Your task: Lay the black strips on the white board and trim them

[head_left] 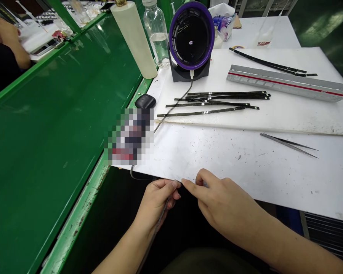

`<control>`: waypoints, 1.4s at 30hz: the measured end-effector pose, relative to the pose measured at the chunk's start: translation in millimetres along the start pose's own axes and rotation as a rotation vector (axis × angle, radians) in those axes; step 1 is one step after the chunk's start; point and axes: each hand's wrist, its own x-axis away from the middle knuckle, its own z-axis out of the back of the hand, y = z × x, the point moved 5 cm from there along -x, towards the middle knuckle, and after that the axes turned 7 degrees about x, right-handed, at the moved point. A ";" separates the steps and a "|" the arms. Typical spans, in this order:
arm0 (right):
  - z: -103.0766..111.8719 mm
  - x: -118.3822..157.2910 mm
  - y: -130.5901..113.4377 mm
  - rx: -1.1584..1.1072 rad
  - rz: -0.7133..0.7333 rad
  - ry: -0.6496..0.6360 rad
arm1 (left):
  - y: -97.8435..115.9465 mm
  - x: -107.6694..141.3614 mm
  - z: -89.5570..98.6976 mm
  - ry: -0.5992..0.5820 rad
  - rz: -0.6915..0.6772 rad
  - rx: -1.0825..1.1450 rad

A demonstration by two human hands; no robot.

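Both hands meet at the near edge of the white table (246,171). Left hand (157,201) pinches a thin dark strip (160,220), its long axis slanting from the edge down toward the lap. Right hand (220,205) pinches its top end.

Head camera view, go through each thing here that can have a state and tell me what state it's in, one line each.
Left hand: pinched on a thin dark strip at the table edge.
Right hand: fingertips pinched at the strip's top end.
Desk fan: upright, display lit, cable plugged in.
Water bottle: upright, capped, partly filled.
Tweezers: lying flat, untouched.
Loose black strips: lying in a bunch on the white board.
Black case: closed.
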 end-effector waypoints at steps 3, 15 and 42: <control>-0.1 -0.5 0.1 -0.002 0.000 -0.001 | -0.3 0.0 -0.1 -0.003 0.000 -0.004; -1.5 1.8 -0.1 0.014 -0.005 0.007 | 0.1 -1.8 0.1 -0.004 -0.019 -0.016; -1.5 7.0 -0.1 -0.045 -0.054 0.060 | -2.6 -4.3 1.4 -0.056 0.007 0.068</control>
